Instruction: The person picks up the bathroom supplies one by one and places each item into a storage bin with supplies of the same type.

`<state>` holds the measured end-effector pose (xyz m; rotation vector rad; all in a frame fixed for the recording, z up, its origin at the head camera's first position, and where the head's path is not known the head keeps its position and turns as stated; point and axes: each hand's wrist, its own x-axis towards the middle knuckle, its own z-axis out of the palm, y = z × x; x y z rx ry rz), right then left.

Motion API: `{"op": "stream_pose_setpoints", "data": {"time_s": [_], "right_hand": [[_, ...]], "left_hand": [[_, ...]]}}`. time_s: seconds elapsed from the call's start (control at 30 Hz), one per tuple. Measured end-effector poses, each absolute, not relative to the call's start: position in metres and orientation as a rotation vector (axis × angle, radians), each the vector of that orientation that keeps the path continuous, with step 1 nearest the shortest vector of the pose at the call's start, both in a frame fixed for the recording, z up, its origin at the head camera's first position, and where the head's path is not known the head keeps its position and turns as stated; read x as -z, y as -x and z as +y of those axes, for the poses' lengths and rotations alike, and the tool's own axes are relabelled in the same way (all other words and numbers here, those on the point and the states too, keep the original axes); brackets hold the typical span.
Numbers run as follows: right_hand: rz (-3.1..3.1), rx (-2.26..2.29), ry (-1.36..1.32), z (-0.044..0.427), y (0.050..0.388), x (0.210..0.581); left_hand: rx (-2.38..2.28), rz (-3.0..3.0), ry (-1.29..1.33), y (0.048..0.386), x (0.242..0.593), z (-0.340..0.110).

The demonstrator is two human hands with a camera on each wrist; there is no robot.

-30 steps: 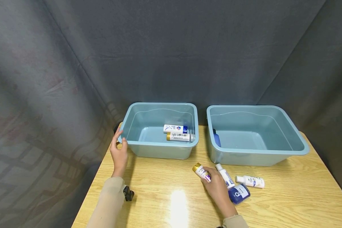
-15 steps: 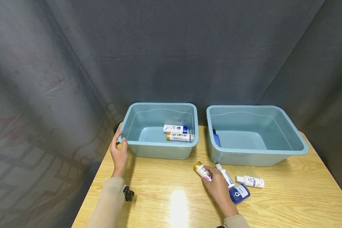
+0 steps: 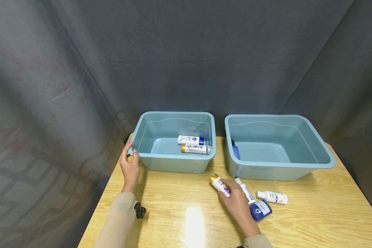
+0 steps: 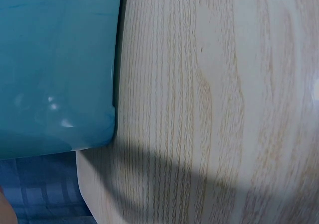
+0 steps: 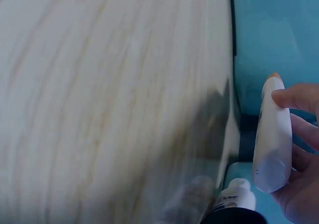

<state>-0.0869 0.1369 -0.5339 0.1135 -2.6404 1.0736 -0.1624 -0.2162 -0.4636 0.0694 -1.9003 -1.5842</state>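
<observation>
My right hand (image 3: 235, 201) holds a small white bottle with a gold cap (image 3: 220, 185) and purple print, tilted above the table. In the right wrist view, thumb and fingers pinch the white bottle (image 5: 273, 139) by its sides. Beside that hand lie a white bottle (image 3: 246, 193), a dark blue bottle (image 3: 260, 210) with a pale label and another white bottle (image 3: 272, 197). My left hand (image 3: 130, 168) grips the front left corner of the left blue plastic bin (image 3: 173, 163), its thumb at the front rim. Only a sliver of it shows in the left wrist view.
Inside the left bin lie a white bottle with a blue cap (image 3: 190, 140) and a gold-capped bottle (image 3: 194, 148). The right blue bin (image 3: 266, 171) holds a blue bottle (image 3: 236, 151) by its left wall. A grey curtain (image 3: 186, 62) hangs behind the wooden table (image 3: 164, 203).
The gold-capped bottle in my right hand has risen and tilted slightly, its cap end now higher. My left hand and both bins stay put.
</observation>
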Motion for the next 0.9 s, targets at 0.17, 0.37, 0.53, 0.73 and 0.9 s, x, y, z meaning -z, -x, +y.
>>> {"op": "stream_pose_setpoints", "data": {"time_s": [0.17, 0.37, 0.53, 0.73, 0.9], "right_hand": [[-2.635, -1.101, -0.108, 0.135, 0.086, 0.526], [-2.620, -1.141, -0.104, 0.131, 0.084, 0.516], [-2.597, -1.144, -0.114, 0.130, 0.082, 0.509], [-2.552, -1.150, -0.146, 0.127, 0.081, 0.503], [-2.498, -1.141, -0.186, 0.124, 0.081, 0.500]], "left_hand": [[1.587, -1.891, -0.053, 0.163, 0.464, -0.216], [1.575, -1.894, -0.046, 0.163, 0.465, -0.216], [1.571, -1.903, -0.056, 0.163, 0.464, -0.216], [1.576, -1.911, -0.074, 0.163, 0.464, -0.216], [1.580, -1.906, -0.082, 0.163, 0.464, -0.216]]}}
